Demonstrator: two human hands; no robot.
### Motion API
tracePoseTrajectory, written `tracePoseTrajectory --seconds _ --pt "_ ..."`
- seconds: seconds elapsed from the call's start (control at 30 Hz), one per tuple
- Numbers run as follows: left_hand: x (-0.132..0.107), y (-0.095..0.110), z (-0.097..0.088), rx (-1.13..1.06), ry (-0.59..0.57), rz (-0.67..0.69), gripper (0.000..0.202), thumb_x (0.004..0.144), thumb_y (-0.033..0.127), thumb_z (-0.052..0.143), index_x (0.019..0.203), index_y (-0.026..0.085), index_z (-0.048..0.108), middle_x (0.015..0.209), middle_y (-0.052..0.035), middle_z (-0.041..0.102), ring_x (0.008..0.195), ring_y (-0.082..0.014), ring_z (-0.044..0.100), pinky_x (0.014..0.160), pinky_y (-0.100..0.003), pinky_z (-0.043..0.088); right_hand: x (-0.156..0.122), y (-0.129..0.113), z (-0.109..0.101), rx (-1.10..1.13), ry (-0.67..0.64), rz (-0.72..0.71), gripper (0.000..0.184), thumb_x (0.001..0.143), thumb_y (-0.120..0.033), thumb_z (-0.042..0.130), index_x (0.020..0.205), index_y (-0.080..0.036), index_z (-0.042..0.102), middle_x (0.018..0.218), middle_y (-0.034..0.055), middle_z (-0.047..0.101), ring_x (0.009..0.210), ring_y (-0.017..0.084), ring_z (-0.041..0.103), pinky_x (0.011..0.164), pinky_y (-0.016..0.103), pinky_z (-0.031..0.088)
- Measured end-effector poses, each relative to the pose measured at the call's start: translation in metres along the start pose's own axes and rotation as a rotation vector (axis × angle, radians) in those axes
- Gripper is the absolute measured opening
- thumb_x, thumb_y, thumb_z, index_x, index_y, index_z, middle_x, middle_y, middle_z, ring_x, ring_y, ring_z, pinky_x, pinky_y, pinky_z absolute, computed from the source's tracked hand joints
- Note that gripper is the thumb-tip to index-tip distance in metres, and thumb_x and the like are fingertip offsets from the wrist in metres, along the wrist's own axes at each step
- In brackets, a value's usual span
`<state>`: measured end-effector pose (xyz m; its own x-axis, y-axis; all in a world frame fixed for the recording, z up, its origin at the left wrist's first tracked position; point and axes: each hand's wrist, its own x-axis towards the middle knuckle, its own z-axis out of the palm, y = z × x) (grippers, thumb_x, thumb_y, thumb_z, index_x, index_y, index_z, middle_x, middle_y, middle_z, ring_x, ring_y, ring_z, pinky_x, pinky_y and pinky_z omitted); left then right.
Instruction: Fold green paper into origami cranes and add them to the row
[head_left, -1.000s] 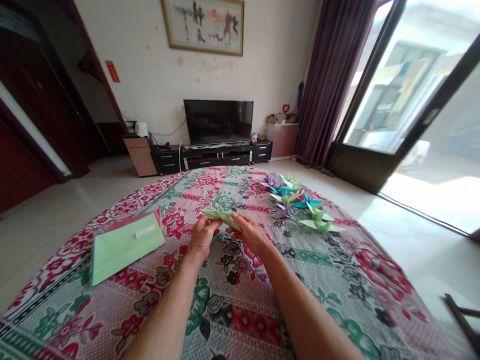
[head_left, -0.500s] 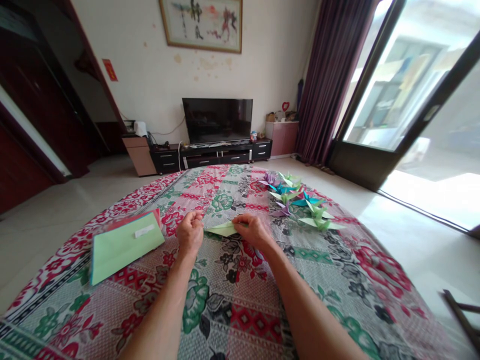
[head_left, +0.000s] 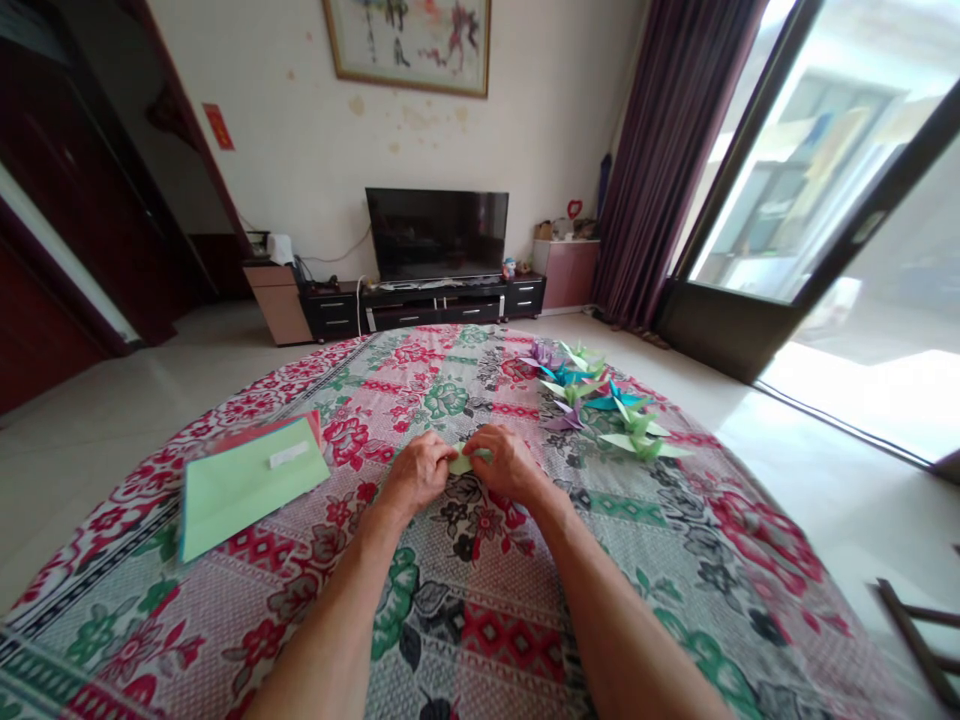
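Between my two hands is a small piece of folded light green paper [head_left: 460, 464], low over the middle of the tablecloth. My left hand [head_left: 421, 470] pinches its left side, and my right hand [head_left: 504, 462] grips the right side. Fingers cover most of the paper, so its full shape is hidden. To the left lies a stack of coloured paper sheets [head_left: 240, 500], light green on top with red and blue edges showing, and a small white strip [head_left: 289, 455] rests on it. Several folded paper cranes [head_left: 637, 432] in green, blue and purple stand to the right.
A patterned cloth covers the round table [head_left: 510, 640]. Beyond it are a television [head_left: 439, 235] on a low black cabinet [head_left: 405, 314], a purple curtain [head_left: 660, 170] and a glass door at the right. A dark chair frame [head_left: 919, 630] shows at the lower right.
My left hand has moved right from beside the paper and now pinches its left side. My right hand keeps its grip in nearly the same place. The view has tilted slightly.
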<state>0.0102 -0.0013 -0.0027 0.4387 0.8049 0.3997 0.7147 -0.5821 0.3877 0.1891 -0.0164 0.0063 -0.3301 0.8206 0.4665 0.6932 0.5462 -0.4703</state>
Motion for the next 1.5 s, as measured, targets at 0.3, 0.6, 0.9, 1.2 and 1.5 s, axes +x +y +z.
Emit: tracePoseTrajectory --seconds 0.3,0.6,0.9,1.2,1.5 --pt "-0.002 -0.001 -0.013 -0.101 -0.078 0.012 0.022 0.070 0.010 0.054 0.083 0.020 0.067 0.085 -0.0022 0.061 0.081 -0.0141 0.056 0.074 -0.025 0.046 -0.008 0.001 0.003 0.059 -0.026 -0.011 0.010 0.070 -0.017 0.064 0.077 -0.020 0.069 0.089 0.0031 0.064 0.084 0.014 0.057 0.080 0.026 0.042" --pt "-0.001 -0.001 -0.010 -0.115 -0.062 0.001 0.009 0.074 0.020 0.057 0.070 0.021 0.065 0.080 -0.0018 0.057 0.079 -0.0141 0.055 0.075 -0.027 0.044 -0.006 -0.003 0.002 0.074 -0.006 0.045 0.012 0.074 -0.012 0.057 0.071 -0.017 0.068 0.085 0.0046 0.067 0.080 0.013 0.059 0.076 0.024 0.043" --pt "0.009 -0.002 -0.006 -0.099 -0.097 -0.111 0.018 0.077 0.019 0.053 0.061 0.018 0.062 0.073 -0.0019 0.055 0.072 -0.0131 0.053 0.067 -0.025 0.041 -0.002 -0.010 0.009 -0.071 -0.011 0.130 0.014 0.078 -0.024 0.058 0.076 -0.018 0.070 0.082 0.0050 0.064 0.080 0.014 0.057 0.075 0.023 0.040" --pt "0.001 -0.009 -0.019 -0.218 -0.157 -0.051 0.011 0.071 0.021 0.059 0.077 0.021 0.068 0.082 -0.0006 0.058 0.074 -0.0124 0.054 0.071 -0.025 0.044 0.001 -0.012 0.003 -0.058 -0.084 0.197 0.014 0.076 -0.022 0.057 0.075 -0.018 0.070 0.082 0.0047 0.064 0.078 0.014 0.056 0.071 0.023 0.039" --pt "0.002 -0.009 -0.017 -0.263 -0.121 -0.024 0.016 0.076 0.020 0.053 0.072 0.021 0.068 0.081 -0.0017 0.060 0.078 -0.0130 0.056 0.077 -0.026 0.045 0.000 -0.011 0.012 -0.106 -0.019 0.160 0.013 0.075 -0.025 0.060 0.076 -0.020 0.072 0.082 0.0055 0.065 0.079 0.015 0.057 0.074 0.025 0.040"
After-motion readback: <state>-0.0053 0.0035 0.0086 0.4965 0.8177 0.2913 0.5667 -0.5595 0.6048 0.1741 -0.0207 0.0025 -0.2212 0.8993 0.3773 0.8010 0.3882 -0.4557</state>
